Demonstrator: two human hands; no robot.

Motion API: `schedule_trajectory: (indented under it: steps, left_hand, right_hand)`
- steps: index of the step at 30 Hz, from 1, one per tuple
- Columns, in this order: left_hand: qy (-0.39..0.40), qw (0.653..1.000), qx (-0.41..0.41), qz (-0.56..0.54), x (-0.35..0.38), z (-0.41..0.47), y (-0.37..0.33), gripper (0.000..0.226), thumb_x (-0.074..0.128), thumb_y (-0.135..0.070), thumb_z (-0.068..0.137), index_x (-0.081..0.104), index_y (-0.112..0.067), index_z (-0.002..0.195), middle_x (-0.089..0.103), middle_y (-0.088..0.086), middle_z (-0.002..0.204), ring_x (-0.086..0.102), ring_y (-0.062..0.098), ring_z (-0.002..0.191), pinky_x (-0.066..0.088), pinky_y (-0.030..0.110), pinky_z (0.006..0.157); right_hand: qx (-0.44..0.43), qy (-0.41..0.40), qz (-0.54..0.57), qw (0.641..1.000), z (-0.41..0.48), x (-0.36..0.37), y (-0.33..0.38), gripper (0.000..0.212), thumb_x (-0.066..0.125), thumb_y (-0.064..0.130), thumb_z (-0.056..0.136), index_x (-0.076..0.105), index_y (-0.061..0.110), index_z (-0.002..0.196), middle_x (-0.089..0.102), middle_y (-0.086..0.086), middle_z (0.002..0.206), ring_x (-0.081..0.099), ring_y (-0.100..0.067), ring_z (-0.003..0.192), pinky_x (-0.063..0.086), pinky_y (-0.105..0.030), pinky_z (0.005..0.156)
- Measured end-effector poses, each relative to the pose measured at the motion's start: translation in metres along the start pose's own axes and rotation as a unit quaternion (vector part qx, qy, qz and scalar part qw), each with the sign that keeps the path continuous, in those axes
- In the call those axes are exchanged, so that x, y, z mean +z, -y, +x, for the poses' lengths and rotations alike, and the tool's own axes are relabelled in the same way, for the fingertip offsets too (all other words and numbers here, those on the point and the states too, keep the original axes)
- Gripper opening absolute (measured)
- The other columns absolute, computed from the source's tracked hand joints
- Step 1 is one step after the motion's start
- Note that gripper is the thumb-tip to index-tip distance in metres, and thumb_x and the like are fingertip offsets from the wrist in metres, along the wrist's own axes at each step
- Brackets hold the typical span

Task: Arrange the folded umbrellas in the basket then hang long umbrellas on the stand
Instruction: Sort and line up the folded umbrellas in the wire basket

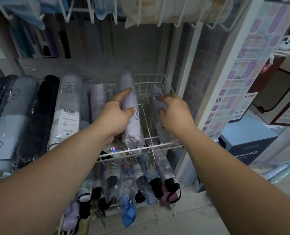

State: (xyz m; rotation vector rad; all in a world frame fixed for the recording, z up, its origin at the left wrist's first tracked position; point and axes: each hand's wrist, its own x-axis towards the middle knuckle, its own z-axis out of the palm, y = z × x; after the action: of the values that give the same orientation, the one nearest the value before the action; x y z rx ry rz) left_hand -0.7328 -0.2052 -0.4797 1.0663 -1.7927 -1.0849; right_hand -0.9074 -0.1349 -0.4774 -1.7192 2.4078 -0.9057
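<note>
From the head view, the white wire basket (157, 78) has its front rail just under the wrists, and its right wall stands close to a white post (208, 82).

The left hand (117, 114) holds a wrapped umbrella (132, 128), pale lilac in clear plastic. The thumb is on top and the forefinger is stretched along it; the other fingers are hidden behind it. This umbrella lies lengthwise near the middle of the basket, and its near end reaches the front rail.

The right hand (173, 112) has its fingers curled down around a bear-face umbrella (155, 95), which lies along the right wall.

Between the two umbrellas is a strip of bare wire floor, the only open room here. To the left, on the same level, things are packed side by side: a checked umbrella (97, 99), a grey umbrella (68, 107) with a barcode label, and a black umbrella (42, 107).

A rack of white hooks (90, 14) with hanging goods is above the hands. Below the front rail, the lower umbrellas (137, 175) point their handles outward. At the right a blue box (245, 143) stands near the post.
</note>
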Motion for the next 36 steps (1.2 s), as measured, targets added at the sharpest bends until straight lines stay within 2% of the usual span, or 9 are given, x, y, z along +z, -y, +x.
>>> schedule_trajectory:
  steps: [3,6,10,16,19,23,27,31,36]
  left_hand:
    - [-0.006,1.000,0.008,-0.017,0.013,0.005,-0.010,0.061,0.065,-0.013,0.094,0.046,-0.038,0.146,0.046,-0.001,0.149,0.052,0.002,0.116,0.041,0.001,0.082]
    - [0.018,0.999,0.002,-0.043,0.028,0.009,-0.016,0.061,0.066,-0.013,0.094,0.046,-0.038,0.146,0.044,0.003,0.153,0.049,0.013,0.132,0.046,0.025,0.104]
    - [0.034,0.996,-0.013,-0.082,0.040,0.014,-0.017,0.061,0.060,-0.011,0.098,0.041,-0.040,0.148,0.046,-0.002,0.148,0.056,0.008,0.118,0.051,0.019,0.090]
    - [0.110,0.992,-0.038,0.038,0.039,0.015,-0.014,0.066,0.053,-0.012,0.097,0.034,-0.049,0.149,0.061,0.004,0.126,0.063,0.015,0.089,0.052,0.031,0.083]
    - [0.136,0.977,-0.012,0.162,0.032,0.017,-0.017,0.068,0.060,-0.020,0.097,0.029,-0.040,0.154,0.051,0.004,0.146,0.059,0.020,0.118,0.048,0.028,0.100]
    - [0.172,0.938,0.002,0.300,0.030,0.019,-0.018,0.073,0.062,-0.040,0.095,0.026,-0.028,0.157,0.037,0.007,0.159,0.042,0.024,0.141,0.035,0.024,0.110]
    - [0.149,0.911,0.044,0.383,0.033,0.016,-0.013,0.067,0.057,-0.056,0.093,0.033,-0.036,0.153,0.040,0.006,0.155,0.038,0.028,0.141,0.033,0.032,0.111]
    - [0.110,0.873,0.071,0.470,0.025,0.014,-0.007,0.065,0.052,-0.066,0.090,0.040,-0.041,0.148,0.041,0.005,0.144,0.034,0.033,0.137,0.031,0.044,0.114]
    - [0.249,0.834,0.041,0.491,0.016,0.013,-0.004,0.103,0.069,-0.070,0.072,0.017,-0.043,0.156,0.010,-0.008,0.167,0.008,0.025,0.153,0.017,0.050,0.122]
  right_hand:
    - [0.058,0.022,0.349,0.935,0.000,-0.006,0.001,0.039,0.065,0.019,0.095,0.063,0.020,0.133,0.068,-0.002,0.125,0.067,-0.018,0.111,0.055,-0.041,0.099]
    - [0.050,0.073,0.405,0.910,0.001,0.001,0.001,0.046,0.069,0.025,0.093,0.058,0.027,0.138,0.069,-0.006,0.122,0.069,-0.021,0.110,0.058,-0.047,0.094]
    - [0.065,0.110,0.478,0.869,0.003,0.006,-0.001,0.047,0.062,0.020,0.099,0.050,0.029,0.144,0.073,-0.011,0.115,0.073,-0.022,0.100,0.059,-0.030,0.077]
    - [0.090,0.118,0.436,0.888,0.003,0.013,-0.014,0.052,0.068,0.008,0.093,0.054,0.026,0.141,0.070,-0.007,0.096,0.070,-0.020,0.084,0.056,-0.029,0.070]
    - [0.110,0.134,0.439,0.881,0.001,0.012,-0.016,0.048,0.068,0.005,0.092,0.058,0.026,0.134,0.071,-0.013,0.095,0.070,-0.020,0.079,0.060,-0.033,0.068]
    - [0.120,0.130,0.394,0.902,0.001,0.017,-0.017,0.047,0.073,0.010,0.088,0.063,0.022,0.132,0.074,-0.014,0.103,0.073,-0.024,0.090,0.062,-0.039,0.082]
    - [0.121,0.101,0.359,0.920,0.003,0.024,-0.021,0.045,0.076,0.009,0.086,0.065,0.019,0.128,0.075,-0.010,0.100,0.073,-0.024,0.092,0.060,-0.043,0.089]
    - [0.089,0.062,0.276,0.955,0.005,0.026,-0.021,0.046,0.072,0.007,0.085,0.066,0.018,0.129,0.073,-0.002,0.115,0.069,-0.016,0.102,0.056,-0.032,0.095]
    - [0.078,0.063,0.275,0.956,0.005,0.026,-0.022,0.045,0.067,0.001,0.085,0.068,0.015,0.127,0.072,0.001,0.119,0.067,-0.010,0.109,0.052,-0.028,0.100]
